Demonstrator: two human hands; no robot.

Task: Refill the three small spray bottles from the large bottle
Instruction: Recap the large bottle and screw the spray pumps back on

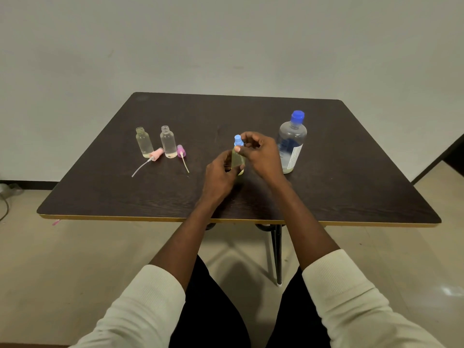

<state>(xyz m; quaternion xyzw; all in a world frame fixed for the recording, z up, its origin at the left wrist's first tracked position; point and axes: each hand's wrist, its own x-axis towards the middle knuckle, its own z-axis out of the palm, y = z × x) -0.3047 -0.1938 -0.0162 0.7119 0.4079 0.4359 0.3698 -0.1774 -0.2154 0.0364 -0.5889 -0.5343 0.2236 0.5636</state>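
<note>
Your left hand (221, 172) grips small spray bottle (238, 162) upright, mid-counter (351, 197). Your right hand (261, 154) pinches its blue spray cap (238, 140) from above. Long axis vertical, so cap turns off upward. Large bottle (291, 144) stands capped just right of right hand.

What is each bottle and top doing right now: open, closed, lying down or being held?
Big bottle: upright, blue cap on, nearly empty.
Blue-top bottle: held by left hand; right hand fingers at its top.
Left bottle: upright, open, filled.
Middle bottle: upright, open, filled.
Pink top: off, lying on table.
Purple top: off, lying down.
</note>
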